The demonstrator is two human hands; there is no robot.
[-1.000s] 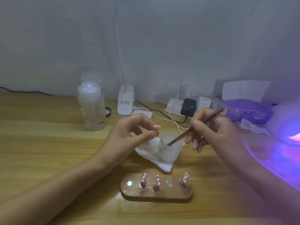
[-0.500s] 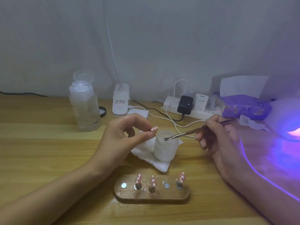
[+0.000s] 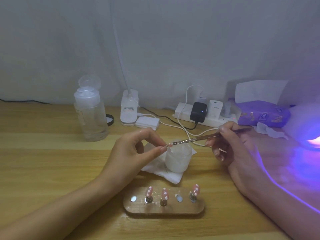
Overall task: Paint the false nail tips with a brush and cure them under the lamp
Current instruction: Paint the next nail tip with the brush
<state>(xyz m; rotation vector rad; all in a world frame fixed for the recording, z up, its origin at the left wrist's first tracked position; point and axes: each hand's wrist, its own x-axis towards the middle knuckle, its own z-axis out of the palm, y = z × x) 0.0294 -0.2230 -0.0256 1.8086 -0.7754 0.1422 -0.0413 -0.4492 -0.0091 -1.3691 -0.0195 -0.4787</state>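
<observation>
I see the left hand [image 3: 136, 151] raised over the worktop [image 3: 43, 161]. Its fingers [image 3: 160, 149] pinch a small pink false nail tip [image 3: 169, 145] with white dots, just above the rim of a frosted jar [image 3: 178, 160]. The right hand [image 3: 230, 148] grips a thin metal-handled brush [image 3: 199, 139] the way one holds a pen, fingers curled round the shaft. The bristle end touches the held tip.

The jar stands on a folded white tissue [image 3: 166, 174]. Its wall is too cloudy for me to tell what is inside. At the back left stands a clear bottle [image 3: 90, 115] with its flip lid open. It seems to hold clear liquid, though I cannot read the level.

Nearest me lies a wooden stand [image 3: 164, 209]. Three more pink dotted tips [image 3: 149, 191] stand upright on its pegs, and two bare metal discs [image 3: 133, 198] show on its top. At the right edge the lamp [image 3: 311, 134] glows violet, only partly in view. A purple tissue pack [image 3: 263, 115] and a white power strip [image 3: 211, 118] sit along the wall.
</observation>
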